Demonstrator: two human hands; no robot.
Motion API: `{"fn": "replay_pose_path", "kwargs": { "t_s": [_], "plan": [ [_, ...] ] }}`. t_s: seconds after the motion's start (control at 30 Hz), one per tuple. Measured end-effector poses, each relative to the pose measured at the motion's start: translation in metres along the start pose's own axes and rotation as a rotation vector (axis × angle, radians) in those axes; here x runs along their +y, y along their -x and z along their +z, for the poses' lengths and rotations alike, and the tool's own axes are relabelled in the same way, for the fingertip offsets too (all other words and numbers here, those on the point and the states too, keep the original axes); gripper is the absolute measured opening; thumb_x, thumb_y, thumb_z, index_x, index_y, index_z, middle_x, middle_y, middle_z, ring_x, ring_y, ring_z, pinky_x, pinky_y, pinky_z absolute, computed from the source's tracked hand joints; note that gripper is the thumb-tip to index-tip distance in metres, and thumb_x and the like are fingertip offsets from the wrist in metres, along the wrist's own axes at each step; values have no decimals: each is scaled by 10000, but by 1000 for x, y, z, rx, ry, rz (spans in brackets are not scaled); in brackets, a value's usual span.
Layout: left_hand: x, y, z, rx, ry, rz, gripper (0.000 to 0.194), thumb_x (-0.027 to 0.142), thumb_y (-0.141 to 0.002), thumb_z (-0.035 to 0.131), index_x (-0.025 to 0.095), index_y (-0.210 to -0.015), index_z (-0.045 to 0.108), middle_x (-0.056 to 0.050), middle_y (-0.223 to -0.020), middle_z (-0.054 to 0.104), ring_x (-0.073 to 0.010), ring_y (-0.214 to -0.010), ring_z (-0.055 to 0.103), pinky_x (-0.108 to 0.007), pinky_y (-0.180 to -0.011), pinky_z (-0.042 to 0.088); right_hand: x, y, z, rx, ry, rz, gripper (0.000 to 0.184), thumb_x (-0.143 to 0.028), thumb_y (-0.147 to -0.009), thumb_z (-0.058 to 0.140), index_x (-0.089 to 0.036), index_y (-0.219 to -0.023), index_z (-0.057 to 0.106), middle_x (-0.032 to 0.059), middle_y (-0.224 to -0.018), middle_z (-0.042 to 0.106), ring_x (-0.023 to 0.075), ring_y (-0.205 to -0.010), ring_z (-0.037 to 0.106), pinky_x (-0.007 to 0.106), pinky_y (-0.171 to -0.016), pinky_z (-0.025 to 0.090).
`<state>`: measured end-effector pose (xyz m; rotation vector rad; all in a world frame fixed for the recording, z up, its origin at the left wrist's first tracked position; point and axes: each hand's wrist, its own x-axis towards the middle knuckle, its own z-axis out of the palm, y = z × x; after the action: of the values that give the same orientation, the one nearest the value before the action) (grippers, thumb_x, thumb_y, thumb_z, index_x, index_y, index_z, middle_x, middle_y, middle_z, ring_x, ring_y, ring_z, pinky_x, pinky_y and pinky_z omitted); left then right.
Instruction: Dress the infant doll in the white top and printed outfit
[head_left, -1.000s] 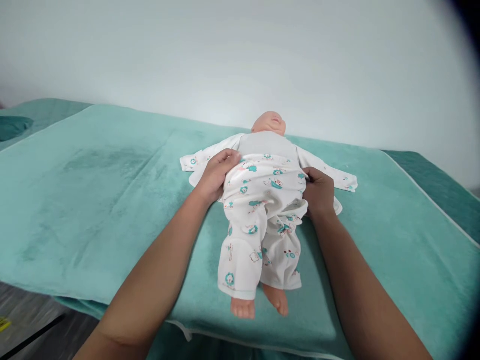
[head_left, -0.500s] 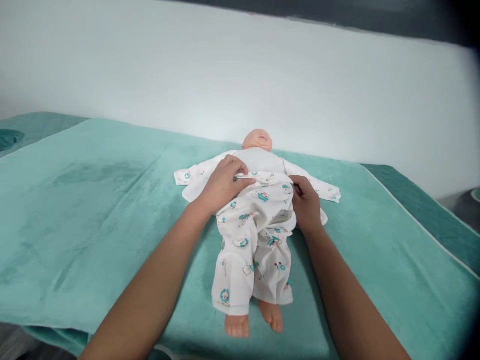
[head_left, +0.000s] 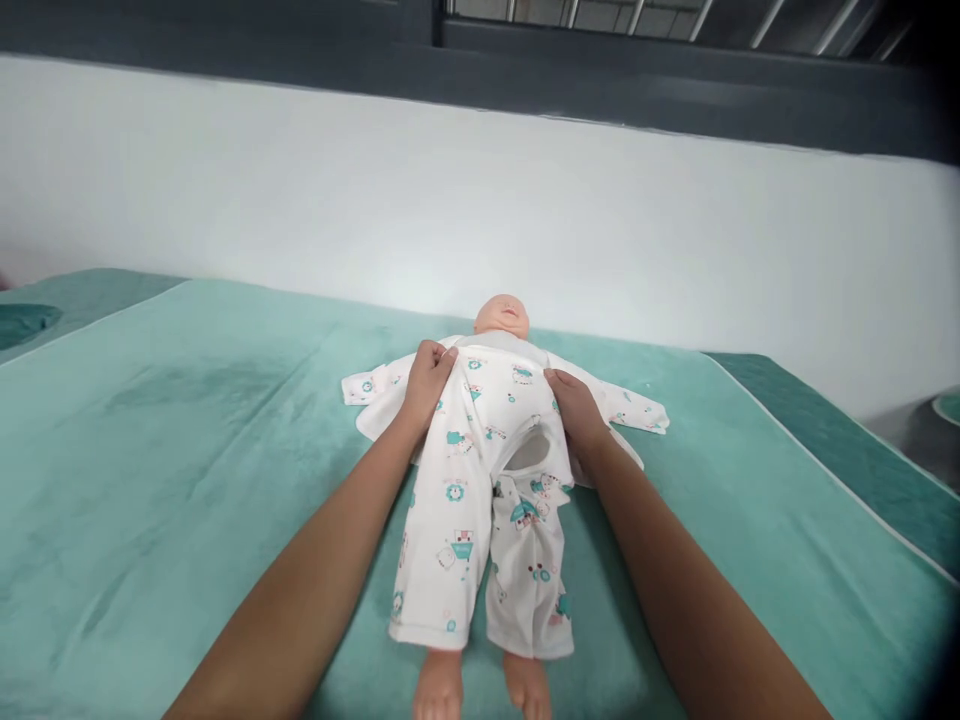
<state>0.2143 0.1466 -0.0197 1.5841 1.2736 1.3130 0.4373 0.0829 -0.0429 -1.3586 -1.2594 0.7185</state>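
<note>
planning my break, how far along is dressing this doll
Looks done: both feet show below the cuffs of the white printed fabric trousers. In hand: the left hand and right hand hold the waistband over the pink baby doll's belly. Remaining, probably: smoothing the bunched trouser leg and closing the white long-sleeved top, its flaps spread out.

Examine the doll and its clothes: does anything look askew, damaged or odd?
The printed trousers have an oval opening at the crotch, odd for trousers though perhaps deliberate. The leg on the picture's right is bunched, unlike the smoother other.
</note>
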Motion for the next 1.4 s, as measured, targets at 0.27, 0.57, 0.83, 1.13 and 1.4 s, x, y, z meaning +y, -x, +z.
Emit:
{"fn": "replay_pose_path", "kwargs": {
  "t_s": [0.27, 0.57, 0.83, 1.13, 1.4],
  "plan": [
    [9, 11, 0, -202, -23, 139, 275, 441, -830, 652, 216, -975, 591, -23, -994, 584, -187, -947, 541, -304, -849, 406, -15, -7, -2, -51, 232, -383, 201, -412, -920, 522, -243, -811, 540, 31, -925, 584, 212, -926, 522, 359, -874, 415],
    [36, 13, 7, -140, -385, 350, 264, 383, -898, 546, 230, -702, 459, -19, -711, 504, -200, -686, 463, -310, -671, 294, -31, -30, -2, -160, 572, -571, 247, -387, -993, 370, -244, -916, 557, 93, -1062, 638, 255, -994, 579, 378, -848, 418],
    [6, -12, 10, 44, -213, 91, 366, 321, -855, 573, 229, -621, 307, 39, -599, 355, -155, -622, 359, -297, -628, 259, -38, -58, 16, -83, 584, -257, 245, -382, -888, 514, -229, -700, 480, 9, -679, 559, 184, -665, 473, 317, -656, 325],
    [-6, 4, -8, -118, -9, -6, 251, 417, -876, 525, 201, -762, 584, -6, -797, 609, -174, -784, 514, -284, -702, 386, -15, -19, 9, 226, 144, -139, 166, -380, -773, 630, -219, -791, 594, 16, -812, 627, 177, -778, 537, 303, -737, 427],
    [-9, 11, -40, -358, -40, -137, 154, 350, -730, 683, 206, -729, 627, -24, -761, 658, -176, -687, 548, -280, -573, 403, -5, 22, -14, -50, 182, 151, 363, -505, -842, 557, -206, -637, 572, -3, -617, 586, 165, -619, 460, 299, -558, 347]
  ]
}}
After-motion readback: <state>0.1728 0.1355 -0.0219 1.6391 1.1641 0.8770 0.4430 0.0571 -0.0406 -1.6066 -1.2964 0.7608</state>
